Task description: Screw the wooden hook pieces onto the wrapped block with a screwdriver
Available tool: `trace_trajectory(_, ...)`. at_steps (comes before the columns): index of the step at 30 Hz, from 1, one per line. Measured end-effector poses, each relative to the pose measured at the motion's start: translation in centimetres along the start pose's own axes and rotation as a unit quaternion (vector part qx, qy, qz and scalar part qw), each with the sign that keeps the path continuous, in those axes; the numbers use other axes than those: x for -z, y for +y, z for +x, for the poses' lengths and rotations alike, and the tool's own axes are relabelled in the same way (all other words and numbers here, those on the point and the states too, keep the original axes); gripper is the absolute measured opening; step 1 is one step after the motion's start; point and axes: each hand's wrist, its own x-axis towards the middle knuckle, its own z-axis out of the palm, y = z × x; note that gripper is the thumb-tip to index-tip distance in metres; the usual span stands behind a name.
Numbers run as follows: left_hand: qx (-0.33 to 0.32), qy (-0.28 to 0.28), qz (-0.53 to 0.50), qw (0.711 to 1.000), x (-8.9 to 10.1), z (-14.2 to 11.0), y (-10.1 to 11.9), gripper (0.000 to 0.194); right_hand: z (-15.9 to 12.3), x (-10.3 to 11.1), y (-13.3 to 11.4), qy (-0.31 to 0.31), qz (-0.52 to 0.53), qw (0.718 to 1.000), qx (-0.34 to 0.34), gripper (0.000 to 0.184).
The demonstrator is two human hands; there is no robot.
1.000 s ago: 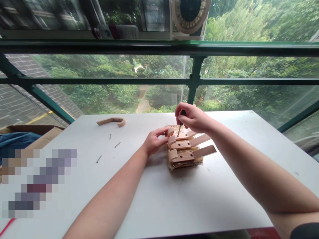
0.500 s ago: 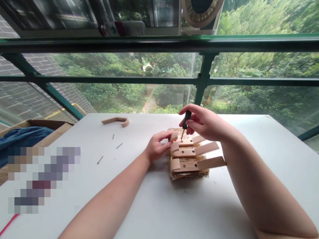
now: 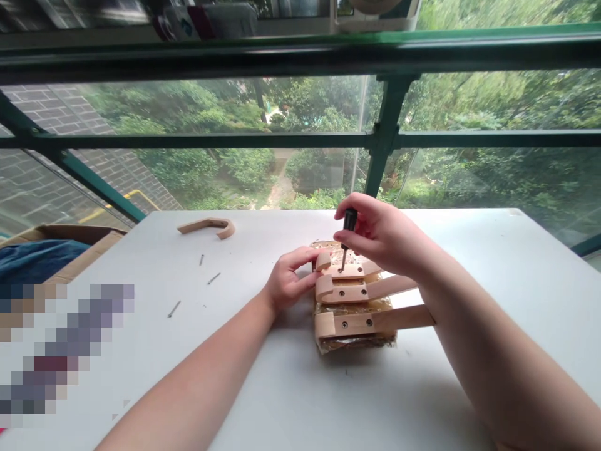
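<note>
My right hand (image 3: 369,232) grips the black handle of a screwdriver (image 3: 349,220). Its shaft points down, with the tip at the left screw hole of the farthest wooden hook (image 3: 350,271). That hook's curled end is pinched between the thumb and fingers of my left hand (image 3: 295,275). Nearer to me, a middle wooden hook (image 3: 352,292) and a front wooden hook (image 3: 357,323) lie side by side, each with two screws in it. All three rest across a block wrapped in clear plastic (image 3: 359,343). My right forearm covers the tips of the nearer hooks.
On the white table (image 3: 263,388), a loose wooden hook (image 3: 206,227) lies at the back left. Several screws (image 3: 213,278) are scattered below it. A cardboard box (image 3: 91,254) with blue cloth stands beyond the left edge. Green-framed windows (image 3: 382,138) rise behind the table.
The view has tipped slightly downward and shifted. My right hand's grip on the screwdriver has changed, with the thumb now across its handle and the shaft more upright. My left hand keeps its hold.
</note>
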Motion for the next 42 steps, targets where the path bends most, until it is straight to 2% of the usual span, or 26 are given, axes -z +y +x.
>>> trace_trajectory(7, -0.001, -0.008, -0.001, 1.0, -0.01, 0.02, 0.03, 0.03, -0.26, 0.37, -0.33, -0.017, 0.005, 1.0, 0.02, 0.015)
trace_trajectory(12, 0.006, 0.005, -0.004, 1.0, -0.08, 0.02, 0.15, 0.03, -0.4, 0.27, -0.14, 0.004, -0.02, 1.0, 0.022, 0.015)
trace_trajectory(17, 0.01, 0.005, -0.001, 1.0, -0.14, 0.02, 0.18, 0.029, -0.46, 0.12, -0.32, -0.026, 0.039, 0.999, 0.022, 0.006)
trace_trajectory(22, 0.013, 0.024, -0.004, 1.0, -0.3, -0.1, 0.05, 0.034, -0.47, 0.21, -0.33, -0.032, -0.006, 0.999, 0.036, 0.008)
trace_trajectory(31, -0.006, 0.019, -0.006, 1.0, -0.36, 0.01, 0.26, 0.035, -0.6, 0.33, -0.54, -0.04, 0.014, 0.999, 0.026, 0.005)
trace_trajectory(36, 0.009, 0.012, -0.002, 1.0, -0.33, 0.06, 0.47, 0.036, -0.79, 0.78, -0.48, -0.057, 0.033, 0.998, 0.023, 0.028)
trace_trajectory(42, 0.003, 0.014, -0.008, 1.0, -0.3, 0.05, 0.37, 0.035, -0.67, 0.5, -0.11, -0.044, 0.04, 0.998, -0.003, 0.018)
